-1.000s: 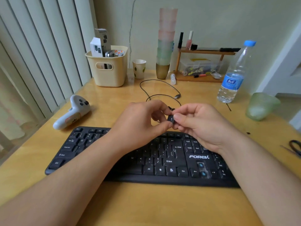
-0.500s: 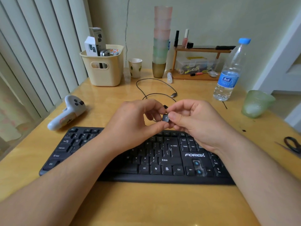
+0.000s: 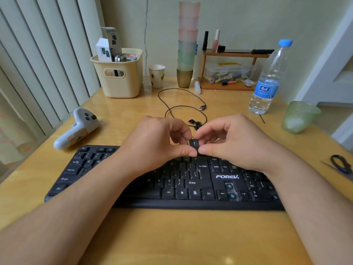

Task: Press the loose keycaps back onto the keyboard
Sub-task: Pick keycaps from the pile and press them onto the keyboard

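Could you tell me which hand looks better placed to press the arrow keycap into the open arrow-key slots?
Probably the right hand: it pinches the small black up-arrow keycap with the left hand, and its forearm lies nearer the black keyboard's bare blue-stemmed slots.

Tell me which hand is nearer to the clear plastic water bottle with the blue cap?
Right. The right hand lies below and left of the clear plastic water bottle with the blue cap; the left hand is farther left, beyond the right one.
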### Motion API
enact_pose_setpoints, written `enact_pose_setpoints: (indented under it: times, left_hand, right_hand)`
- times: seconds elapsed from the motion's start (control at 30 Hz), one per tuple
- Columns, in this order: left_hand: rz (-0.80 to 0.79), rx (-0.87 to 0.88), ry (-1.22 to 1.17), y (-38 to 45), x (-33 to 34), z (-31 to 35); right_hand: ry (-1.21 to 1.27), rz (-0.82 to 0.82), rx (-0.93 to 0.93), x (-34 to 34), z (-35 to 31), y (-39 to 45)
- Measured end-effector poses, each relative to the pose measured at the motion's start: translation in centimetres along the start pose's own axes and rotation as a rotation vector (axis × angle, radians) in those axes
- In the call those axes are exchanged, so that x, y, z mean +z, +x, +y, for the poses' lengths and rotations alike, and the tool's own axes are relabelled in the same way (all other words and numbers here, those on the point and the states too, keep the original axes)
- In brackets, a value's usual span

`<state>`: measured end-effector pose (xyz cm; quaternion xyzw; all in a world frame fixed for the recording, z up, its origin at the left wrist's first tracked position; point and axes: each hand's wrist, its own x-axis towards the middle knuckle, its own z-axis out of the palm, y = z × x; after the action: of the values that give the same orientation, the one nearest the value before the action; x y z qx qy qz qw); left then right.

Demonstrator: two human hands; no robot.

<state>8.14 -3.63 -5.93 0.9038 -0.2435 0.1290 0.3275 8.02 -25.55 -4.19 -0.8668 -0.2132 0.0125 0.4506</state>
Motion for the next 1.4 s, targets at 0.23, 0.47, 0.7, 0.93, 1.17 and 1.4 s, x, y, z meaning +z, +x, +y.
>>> enact_pose_setpoints:
  times: [0.23, 0.47, 0.7, 0.93, 1.17, 1.4]
  left_hand:
    - [0.005, -0.018, -0.059, -0.1, -0.2, 0.4]
    - [0.033, -0.009, -0.124, 0.0, -0.1, 0.3]
    - [0.056, -0.039, -0.240, 0.0, 0.1, -0.1]
    - [-0.007, -0.082, -0.367, 0.0, 0.2, -0.1]
    - [-0.062, -0.098, -0.392, 0.1, 0.2, -0.3]
    - [-0.139, -0.108, -0.476, 0.1, 0.3, 0.0]
  right_hand:
    - [0.035, 0.022, -0.056, 0.1, 0.1, 0.0]
    - [0.063, 0.039, -0.081, -0.1, 0.5, 0.2]
    - [-0.013, 0.008, -0.096, 0.2, 0.7, 0.2]
    - [0.083, 0.044, -0.041, 0.1, 0.7, 0.3]
    - [0.102, 0.043, -0.061, 0.3, 1.0, 0.3]
    - [0.023, -0.051, 0.030, -0.3, -0.7, 0.2]
